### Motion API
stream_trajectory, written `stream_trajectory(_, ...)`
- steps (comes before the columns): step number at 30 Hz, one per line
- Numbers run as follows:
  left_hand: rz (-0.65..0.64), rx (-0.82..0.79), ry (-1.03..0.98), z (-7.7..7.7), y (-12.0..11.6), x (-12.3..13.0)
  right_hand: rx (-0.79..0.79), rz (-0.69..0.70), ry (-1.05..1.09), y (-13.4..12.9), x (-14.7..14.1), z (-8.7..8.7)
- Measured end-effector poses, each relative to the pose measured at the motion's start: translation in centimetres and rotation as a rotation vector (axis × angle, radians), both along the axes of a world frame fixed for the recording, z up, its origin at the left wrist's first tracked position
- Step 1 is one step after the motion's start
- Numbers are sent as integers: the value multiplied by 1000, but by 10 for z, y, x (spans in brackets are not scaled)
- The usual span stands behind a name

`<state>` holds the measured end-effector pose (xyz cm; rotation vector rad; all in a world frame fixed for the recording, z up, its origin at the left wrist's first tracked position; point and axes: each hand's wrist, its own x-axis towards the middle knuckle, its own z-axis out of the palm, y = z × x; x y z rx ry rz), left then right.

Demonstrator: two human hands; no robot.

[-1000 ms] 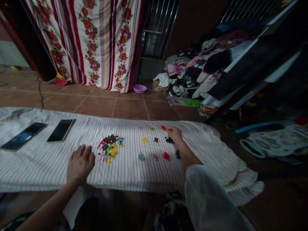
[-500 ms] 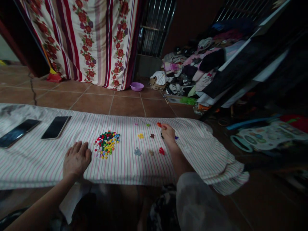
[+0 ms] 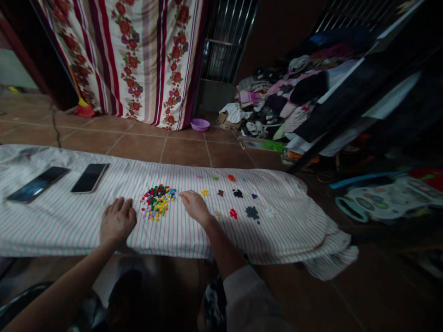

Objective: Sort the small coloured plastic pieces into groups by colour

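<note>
A mixed heap of tiny coloured pieces (image 3: 157, 203) lies on the striped cloth (image 3: 166, 240). My left hand (image 3: 118, 219) rests flat on the cloth just left of it, fingers stretched out, holding nothing. Just right of the heap is my right hand (image 3: 194, 206), its fingers curled together, with no piece showing at the tips. Small single-colour groups lie farther right: yellow pieces (image 3: 204, 192), brown pieces (image 3: 220, 193), black pieces (image 3: 237, 193), orange pieces (image 3: 231, 177), red pieces (image 3: 233, 213) and dark grey pieces (image 3: 252, 212). My right hand and wrist hide part of the cloth there.
Two phones lie at the left, a dark phone (image 3: 38, 185) and another phone (image 3: 90, 178). Beyond the cloth are a floral curtain (image 3: 148, 64), a purple basin (image 3: 200, 124) and a heap of clothes (image 3: 277, 97). A toy-like panel (image 3: 377, 196) is at the right.
My right hand has moved left from the orange pieces to the heap's right edge. The orange pieces now lie uncovered on the cloth. My left hand stays flat beside the heap.
</note>
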<state>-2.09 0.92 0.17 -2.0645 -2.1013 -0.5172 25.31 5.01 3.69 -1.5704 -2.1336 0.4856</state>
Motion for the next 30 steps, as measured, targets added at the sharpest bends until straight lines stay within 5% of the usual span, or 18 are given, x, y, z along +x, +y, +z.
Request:
stream_trajectory(18, 24, -14, -4, 3, 0, 3, -63, 31, -231, 26, -33, -6)
stream_trajectory(30, 10, -10, 39, 5, -2, 1, -44, 6, -147, 15, -25, 11)
